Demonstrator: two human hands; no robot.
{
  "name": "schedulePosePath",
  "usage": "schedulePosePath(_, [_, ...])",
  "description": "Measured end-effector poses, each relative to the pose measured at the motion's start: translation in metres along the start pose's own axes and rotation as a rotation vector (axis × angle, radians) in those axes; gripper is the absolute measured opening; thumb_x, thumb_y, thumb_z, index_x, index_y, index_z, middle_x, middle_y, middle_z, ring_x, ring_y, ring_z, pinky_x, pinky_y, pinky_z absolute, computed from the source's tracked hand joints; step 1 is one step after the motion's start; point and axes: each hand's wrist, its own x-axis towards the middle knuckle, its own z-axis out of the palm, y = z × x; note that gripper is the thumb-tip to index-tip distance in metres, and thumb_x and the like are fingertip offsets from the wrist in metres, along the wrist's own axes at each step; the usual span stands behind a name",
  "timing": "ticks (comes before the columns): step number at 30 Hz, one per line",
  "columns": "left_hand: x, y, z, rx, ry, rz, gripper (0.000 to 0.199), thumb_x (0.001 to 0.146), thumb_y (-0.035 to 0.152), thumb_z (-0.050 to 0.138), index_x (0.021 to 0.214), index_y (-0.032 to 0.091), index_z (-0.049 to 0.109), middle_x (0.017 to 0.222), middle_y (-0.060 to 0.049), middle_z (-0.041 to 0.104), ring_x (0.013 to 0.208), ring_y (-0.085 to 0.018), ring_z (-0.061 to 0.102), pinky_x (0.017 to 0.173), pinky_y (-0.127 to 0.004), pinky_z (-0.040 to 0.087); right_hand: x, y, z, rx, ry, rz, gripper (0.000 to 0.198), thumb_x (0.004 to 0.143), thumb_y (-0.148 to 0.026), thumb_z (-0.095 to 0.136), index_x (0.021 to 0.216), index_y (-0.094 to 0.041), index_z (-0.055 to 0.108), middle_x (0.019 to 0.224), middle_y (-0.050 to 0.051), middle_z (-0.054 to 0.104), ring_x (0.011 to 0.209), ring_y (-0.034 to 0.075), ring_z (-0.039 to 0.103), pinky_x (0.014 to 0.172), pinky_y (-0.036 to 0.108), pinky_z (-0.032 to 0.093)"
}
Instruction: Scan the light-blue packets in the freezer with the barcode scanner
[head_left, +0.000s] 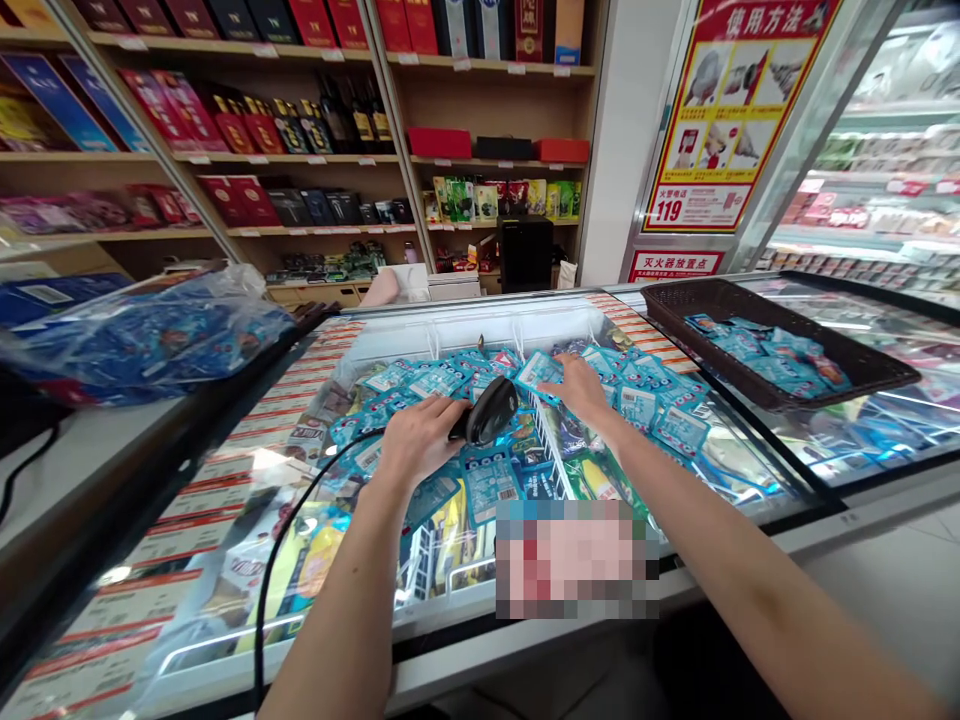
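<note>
My left hand (421,438) is wrapped round the handle of a black barcode scanner (493,412), whose cable runs down to the left. My right hand (579,388) reaches forward with its thumb and fingers closed on the edge of a small blue packet (540,371). Many similar blue packets (491,487) lie spread over the glass top of a chest freezer, around both hands; some show barcodes. Through the glass, bagged goods (600,478) and white wire dividers (551,440) are visible.
A dark brown basket (840,395) holding blue packets stands on the right of the freezer. A clear plastic bag of blue packs (150,335) lies at the left. Shelves with boxes and bottles (397,160) line the back wall. Price labels (202,505) run along the freezer glass.
</note>
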Motion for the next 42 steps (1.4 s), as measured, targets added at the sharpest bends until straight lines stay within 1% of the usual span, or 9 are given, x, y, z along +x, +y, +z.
schedulePosePath(4, [0.004,0.007,0.0,-0.008,0.02,0.029,0.031,0.084,0.031,0.048,0.11,0.021,0.059,0.094,-0.007,0.068,0.089,-0.022,0.062,0.069,-0.031,0.045,-0.019,0.007,-0.016,0.141,0.139,0.058,0.028,0.078,-0.046,0.061,0.086,-0.019,0.065,0.082,0.005,0.064,0.081,0.021,0.058,0.071,0.029,0.043])
schedulePosePath(6, [0.005,0.01,0.001,-0.009,0.022,0.035,0.031,0.085,0.033,0.047,0.11,0.02,0.059,0.094,-0.007,0.068,0.089,-0.022,0.062,0.069,-0.031,0.045,-0.028,0.01,-0.019,0.235,0.155,0.075,0.029,0.08,-0.048,0.057,0.071,-0.021,0.06,0.067,0.001,0.058,0.067,0.017,0.054,0.063,0.027,0.041])
schedulePosePath(9, [0.007,0.014,0.003,-0.01,0.02,0.035,0.031,0.084,0.031,0.048,0.111,0.021,0.059,0.095,-0.007,0.068,0.091,-0.022,0.062,0.07,-0.032,0.045,-0.037,0.011,-0.018,0.377,0.147,0.108,0.037,0.081,-0.052,0.053,0.061,-0.022,0.049,0.054,-0.004,0.046,0.052,0.012,0.045,0.052,0.024,0.036])
schedulePosePath(13, [0.008,0.018,0.002,-0.022,0.024,0.04,0.03,0.084,0.03,0.048,0.11,0.021,0.059,0.094,-0.006,0.068,0.089,-0.021,0.062,0.069,-0.031,0.045,-0.04,0.009,-0.016,0.526,0.063,0.126,0.041,0.079,-0.053,0.053,0.058,-0.022,0.038,0.049,-0.007,0.035,0.04,0.01,0.045,0.045,0.023,0.031])
schedulePosePath(16, [0.01,0.02,0.001,-0.028,0.028,0.044,0.029,0.083,0.031,0.048,0.108,0.021,0.06,0.092,-0.005,0.068,0.086,-0.021,0.062,0.066,-0.031,0.044,-0.037,0.011,-0.017,0.545,0.024,0.128,0.039,0.08,-0.049,0.053,0.058,-0.023,0.034,0.046,-0.008,0.035,0.039,0.011,0.05,0.046,0.024,0.032])
schedulePosePath(19, [0.011,0.022,0.0,-0.029,0.03,0.053,0.029,0.083,0.029,0.048,0.107,0.022,0.06,0.091,-0.005,0.068,0.085,-0.02,0.062,0.065,-0.03,0.043,-0.035,0.013,-0.018,0.521,-0.002,0.125,0.035,0.083,-0.045,0.05,0.06,-0.023,0.035,0.046,-0.007,0.041,0.042,0.013,0.054,0.049,0.025,0.034])
schedulePosePath(22, [0.011,0.023,0.0,-0.021,0.04,0.057,0.028,0.083,0.029,0.047,0.107,0.022,0.06,0.09,-0.005,0.068,0.086,-0.02,0.063,0.064,-0.029,0.043,-0.036,0.014,-0.018,0.496,0.006,0.117,0.034,0.084,-0.043,0.049,0.061,-0.023,0.033,0.047,-0.008,0.041,0.043,0.013,0.056,0.049,0.025,0.033])
schedulePosePath(32, [0.012,0.025,0.001,-0.032,0.034,0.056,0.03,0.083,0.029,0.046,0.108,0.021,0.059,0.092,-0.006,0.068,0.089,-0.02,0.063,0.068,-0.029,0.045,-0.034,0.014,-0.015,0.468,0.007,0.138,0.031,0.084,-0.04,0.049,0.062,-0.022,0.036,0.054,-0.006,0.048,0.041,0.013,0.055,0.049,0.025,0.032])
schedulePosePath(42, [0.012,0.023,0.001,-0.038,0.053,0.069,0.03,0.082,0.029,0.048,0.109,0.021,0.058,0.094,-0.005,0.068,0.089,-0.021,0.063,0.067,-0.03,0.045,-0.036,0.011,-0.018,0.44,-0.004,0.106,0.03,0.085,-0.04,0.048,0.063,-0.023,0.037,0.049,-0.006,0.047,0.043,0.013,0.053,0.055,0.026,0.036])
